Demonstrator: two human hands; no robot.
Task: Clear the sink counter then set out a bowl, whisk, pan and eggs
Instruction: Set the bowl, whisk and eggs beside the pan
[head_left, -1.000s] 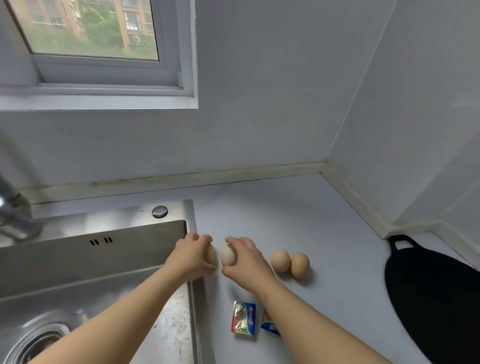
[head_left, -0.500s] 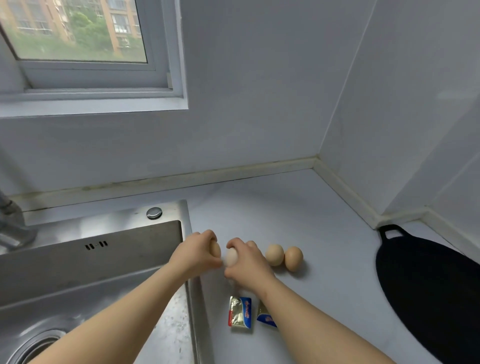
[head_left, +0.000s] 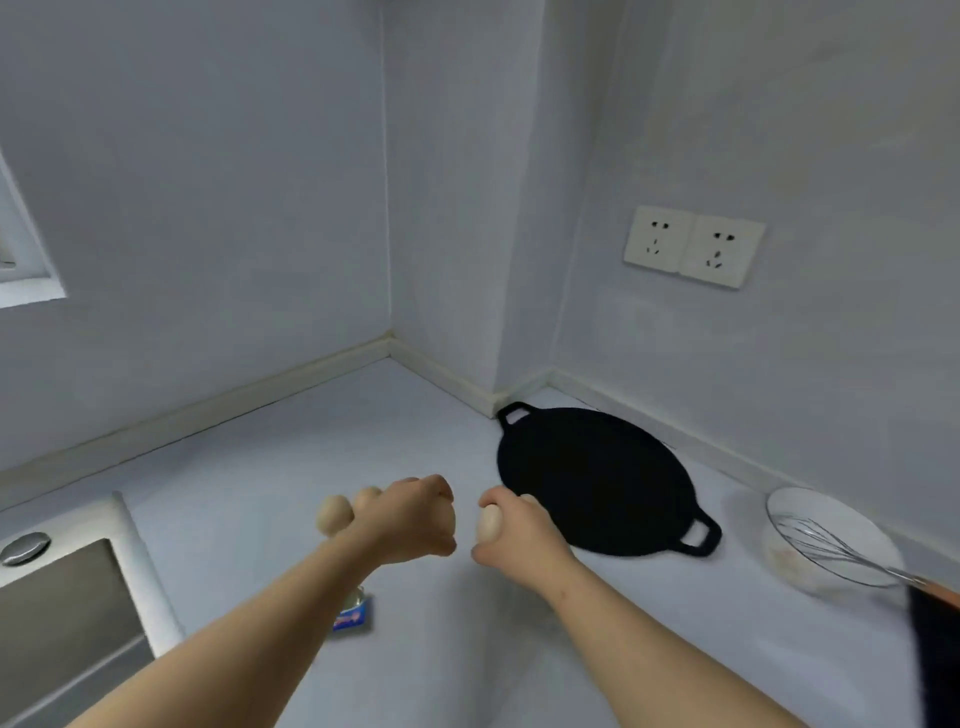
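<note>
**Eggs Held Beside the Pan: Handling and Clearance**

Both hands were found raised over the counter (head_left: 260, 467), just left of the pan (head_left: 592, 478). The right hand (head_left: 519, 535), the nearer to the pan's rim, was closed in a grip round a pale egg (head_left: 490, 522), which showed between thumb and fingers. The left hand (head_left: 410, 519), farther from the pan, was curled shut. A second egg was judged to be enclosed, but it was covered by the fingers and could not be confirmed. Two more eggs (head_left: 335, 514) were seen on the counter, farther still from the pan, partly hidden behind the left hand.

The step in hand was judged to be the setting out of eggs. It was advised that each egg be lowered until the counter is felt and released only once at rest. Pressure should be kept light, and each egg should be laid against its neighbours so that rolling is checked.

Open counter was noted in front of the pan and left of it. A bowl (head_left: 774, 519) holding a whisk (head_left: 821, 545) stood right of the pan, apart from it. Walls closed in directly behind the pan. The sink (head_left: 67, 587) lay well left of the pan, and its edge was judged the likeliest drop for a loose egg. A small packet (head_left: 356, 616) lay left of the pan, beneath the left forearm.
</note>
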